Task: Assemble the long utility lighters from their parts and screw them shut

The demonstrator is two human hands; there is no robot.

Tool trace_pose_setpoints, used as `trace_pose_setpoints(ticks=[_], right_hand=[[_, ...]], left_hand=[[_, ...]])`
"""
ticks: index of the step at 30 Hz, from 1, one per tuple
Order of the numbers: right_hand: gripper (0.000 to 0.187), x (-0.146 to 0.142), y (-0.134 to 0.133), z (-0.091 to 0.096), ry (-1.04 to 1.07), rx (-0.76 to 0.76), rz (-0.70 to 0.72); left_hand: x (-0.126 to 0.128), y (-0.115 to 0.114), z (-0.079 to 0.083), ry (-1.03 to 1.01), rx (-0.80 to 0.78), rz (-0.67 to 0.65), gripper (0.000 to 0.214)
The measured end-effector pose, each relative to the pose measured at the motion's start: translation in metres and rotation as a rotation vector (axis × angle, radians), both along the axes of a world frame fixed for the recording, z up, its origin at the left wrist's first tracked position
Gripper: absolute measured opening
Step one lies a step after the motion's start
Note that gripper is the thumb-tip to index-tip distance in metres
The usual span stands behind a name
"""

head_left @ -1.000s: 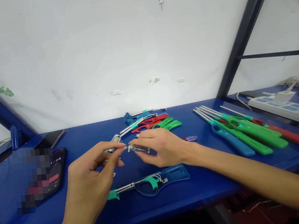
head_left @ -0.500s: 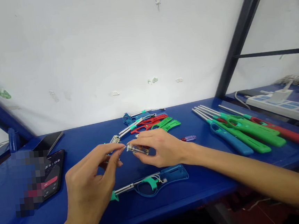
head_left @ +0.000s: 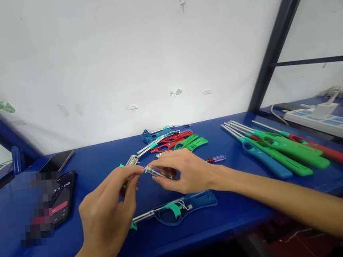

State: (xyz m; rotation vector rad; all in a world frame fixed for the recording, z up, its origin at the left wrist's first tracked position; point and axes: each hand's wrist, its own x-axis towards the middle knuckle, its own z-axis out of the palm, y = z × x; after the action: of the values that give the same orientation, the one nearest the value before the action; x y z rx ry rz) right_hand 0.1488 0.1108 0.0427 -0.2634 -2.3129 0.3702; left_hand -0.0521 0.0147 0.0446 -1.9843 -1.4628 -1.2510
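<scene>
Between the fingers of my right hand (head_left: 181, 169) lies a small clear lighter fuel tank (head_left: 160, 172), tilted slightly, its valve end pointing left. My left hand (head_left: 109, 210) pinches thumb and index finger together right at that valve end; whatever is in the pinch is too small to make out. Below the hands an opened blue lighter half-shell (head_left: 201, 200) lies flat, with a metal tube, a green trigger (head_left: 175, 210) and a white wire in it. Another clear tank (head_left: 132, 160) rests just behind my left fingertips.
Opened blue, red and green shells (head_left: 172, 140) and metal tubes are piled by the wall. A screwdriver (head_left: 216, 159) lies right of my right hand. Several whole lighters (head_left: 281, 151) lie to the right, near a power strip (head_left: 323, 119). Two phones (head_left: 64, 194) are at the left.
Both hands stay together at the fuel tank with almost the same grip. The whole view has shifted slightly; the things on the table have not moved.
</scene>
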Motion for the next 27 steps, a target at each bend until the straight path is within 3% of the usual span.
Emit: trace_pose_setpoints(ticks=[4, 12, 27], right_hand=[[0.015, 0.0010, -0.0012, -0.0002, -0.005, 0.005, 0.017], [0.018, -0.0004, -0.0076, 0.0000, 0.003, 0.034, 0.065], [0.023, 0.0061, -0.0074, 0.0013, -0.140, 0.052, 0.096]], left_hand=[[0.0039, -0.0008, -0.0011, 0.000, 0.013, 0.057, 0.015], [0.0038, 0.0022, 0.0011, 0.083, 0.083, -0.078, 0.039], [0.0019, 0.0084, -0.0044, 0.134, 0.032, -0.226, 0.042]])
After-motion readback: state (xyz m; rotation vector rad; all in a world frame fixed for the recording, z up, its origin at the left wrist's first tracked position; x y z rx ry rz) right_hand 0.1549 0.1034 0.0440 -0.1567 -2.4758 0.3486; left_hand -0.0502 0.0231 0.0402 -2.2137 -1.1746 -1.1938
